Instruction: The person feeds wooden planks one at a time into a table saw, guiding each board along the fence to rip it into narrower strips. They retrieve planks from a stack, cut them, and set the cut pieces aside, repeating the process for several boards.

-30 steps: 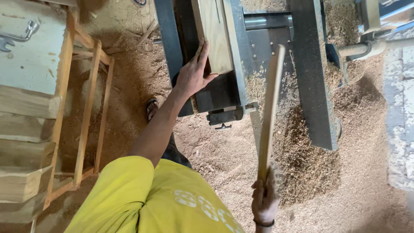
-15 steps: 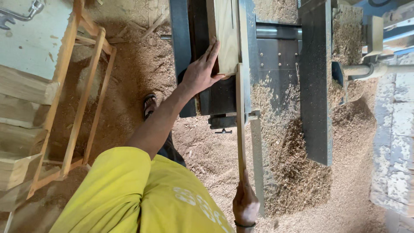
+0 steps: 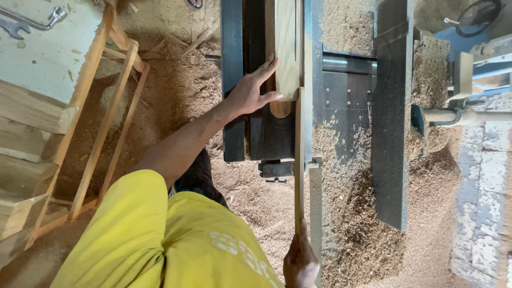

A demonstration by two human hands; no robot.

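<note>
My left hand [image 3: 252, 90] lies flat, fingers spread, against the near end of a pale wooden board [image 3: 287, 48] that rests on the dark metal machine table [image 3: 233, 80]. My right hand [image 3: 301, 261], at the bottom of the view, grips the near end of a long thin wooden strip [image 3: 299, 160]. The strip stands on edge and reaches up to touch the board's right side next to the metal fence [image 3: 312, 48].
Sawdust covers the floor and piles beside the machine [image 3: 362, 234]. A wooden frame rack [image 3: 109, 122] with stacked timber [image 3: 26, 160] stands at the left. A white bench top with spanners [image 3: 32, 21] is at top left. A grey block wall [image 3: 482, 202] runs along the right.
The thin strip has swung from a rightward tilt to straight along the machine, its far end now against the board. My left hand stays on the board's end.
</note>
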